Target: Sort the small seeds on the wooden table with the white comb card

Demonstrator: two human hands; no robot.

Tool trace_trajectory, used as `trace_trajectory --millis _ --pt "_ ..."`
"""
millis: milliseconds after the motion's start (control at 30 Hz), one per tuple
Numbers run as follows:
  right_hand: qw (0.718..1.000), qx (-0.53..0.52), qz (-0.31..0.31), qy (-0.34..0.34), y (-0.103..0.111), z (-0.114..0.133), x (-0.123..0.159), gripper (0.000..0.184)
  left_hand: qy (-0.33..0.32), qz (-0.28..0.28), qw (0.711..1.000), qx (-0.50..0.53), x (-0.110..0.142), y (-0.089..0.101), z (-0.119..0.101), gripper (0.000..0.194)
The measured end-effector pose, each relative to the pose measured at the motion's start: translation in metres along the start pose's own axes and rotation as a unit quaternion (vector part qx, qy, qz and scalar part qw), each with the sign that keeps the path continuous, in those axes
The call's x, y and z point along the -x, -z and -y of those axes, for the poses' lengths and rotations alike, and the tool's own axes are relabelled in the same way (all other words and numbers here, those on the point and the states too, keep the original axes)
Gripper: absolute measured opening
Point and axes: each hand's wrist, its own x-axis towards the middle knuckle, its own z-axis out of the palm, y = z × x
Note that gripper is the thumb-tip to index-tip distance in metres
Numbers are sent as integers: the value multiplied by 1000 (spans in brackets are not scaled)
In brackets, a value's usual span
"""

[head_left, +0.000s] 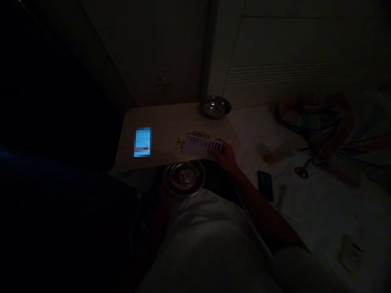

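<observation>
The room is very dark. My right hand (224,152) is closed on the end of a white slotted card or tray (200,145), which rests on the small wooden table (165,122) beside a little heap of loose bits (197,134). My left hand (166,191) is barely visible at the left rim of a shallow metal plate (184,178), held just below the table's front edge with some scraps in it. Its fingers are lost in shadow.
A lit phone (142,142) lies on the table's left part. A metal bowl (215,106) stands at its back right corner. On the white bed sheet to the right lie a dark phone (265,184), red scissors (302,171) and crumpled patterned cloth (324,118).
</observation>
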Motion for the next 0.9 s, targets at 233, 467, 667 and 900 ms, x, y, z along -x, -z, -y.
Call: trace_trajectory --millis 233,467,667,900 --pt "1000 2 -4 -1 1 0 1 20 16 22 1000 1 3 0 0 32" --pt "1000 -2 4 -4 3 -2 1 19 -7 -6 1000 23 2 -5 0 22" --pt "1000 -8 7 -11 1 -4 2 22 -21 2 1000 3 2 -3 0 24" --pt "1000 -20 20 -10 3 0 6 20 -8 1 1000 8 -1 -2 -1 25"
